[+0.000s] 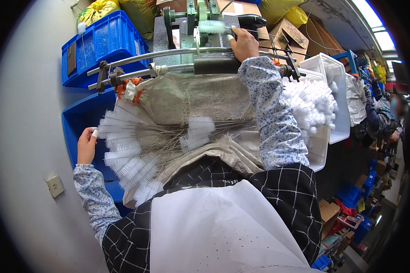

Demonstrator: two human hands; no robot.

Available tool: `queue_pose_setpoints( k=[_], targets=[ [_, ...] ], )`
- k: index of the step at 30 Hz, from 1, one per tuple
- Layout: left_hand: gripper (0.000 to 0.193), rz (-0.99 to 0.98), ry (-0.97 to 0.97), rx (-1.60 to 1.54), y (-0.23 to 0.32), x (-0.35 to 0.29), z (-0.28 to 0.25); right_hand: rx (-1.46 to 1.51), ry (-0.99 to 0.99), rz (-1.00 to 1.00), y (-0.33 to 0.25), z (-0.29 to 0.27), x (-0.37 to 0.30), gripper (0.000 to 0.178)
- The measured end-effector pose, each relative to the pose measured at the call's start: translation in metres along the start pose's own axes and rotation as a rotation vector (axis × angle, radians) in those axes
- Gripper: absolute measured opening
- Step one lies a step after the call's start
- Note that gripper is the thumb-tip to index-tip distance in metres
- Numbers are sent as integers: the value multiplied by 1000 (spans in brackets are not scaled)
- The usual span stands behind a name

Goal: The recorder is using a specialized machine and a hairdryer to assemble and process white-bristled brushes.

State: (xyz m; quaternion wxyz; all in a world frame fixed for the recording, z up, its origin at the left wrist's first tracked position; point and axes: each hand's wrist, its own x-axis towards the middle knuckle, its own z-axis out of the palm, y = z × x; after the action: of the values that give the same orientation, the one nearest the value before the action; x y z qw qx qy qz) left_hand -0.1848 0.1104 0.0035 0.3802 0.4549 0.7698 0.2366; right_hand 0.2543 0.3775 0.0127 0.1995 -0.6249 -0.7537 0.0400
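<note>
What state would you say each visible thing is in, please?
Brush bundle, fanned out, most bristles leftward
Machine brush, horizontal, bristles blurred
Left hand, beside brush bundle, contact unclear
Right hand, fingers curled near machine brush
White tub, heaped with brush heads
Yellow bag, bulging

Between the left hand (86,145) and the pale wall (36,113) there is open room over the rim of the lower blue bin (70,120), while on the hand's inner side the fanned white brushes (125,152) block a straight way across the lap. Over the bare sacking (218,100) a passage lies between those brushes and the metal rails (132,60), which bar a low reach toward the green machine (191,13). The right forearm (273,113) closes that passage's right end, with heaped brushes (310,104) and white crates (339,104) beyond.
</note>
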Motion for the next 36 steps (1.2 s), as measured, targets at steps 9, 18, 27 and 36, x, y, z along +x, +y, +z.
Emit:
queue_pose_setpoints(
  k=[9, 18, 27, 36],
  targets=[
    [15, -36, -19, -29, -13, 13, -2, -46, -61, -6, -61, 11, 1, 27],
    [14, 299, 262, -274, 15, 15, -14, -139, -90, 2, -17, -6, -1, 33],
    [18, 532, 494, -402, 74, 0, -66, -225, -23, -74, 74, -35, 32, 31],
    [13, 509, 21, -780, 137, 3, 18, -89, -70, -132, 134, -64, 31, 15]
  ],
)
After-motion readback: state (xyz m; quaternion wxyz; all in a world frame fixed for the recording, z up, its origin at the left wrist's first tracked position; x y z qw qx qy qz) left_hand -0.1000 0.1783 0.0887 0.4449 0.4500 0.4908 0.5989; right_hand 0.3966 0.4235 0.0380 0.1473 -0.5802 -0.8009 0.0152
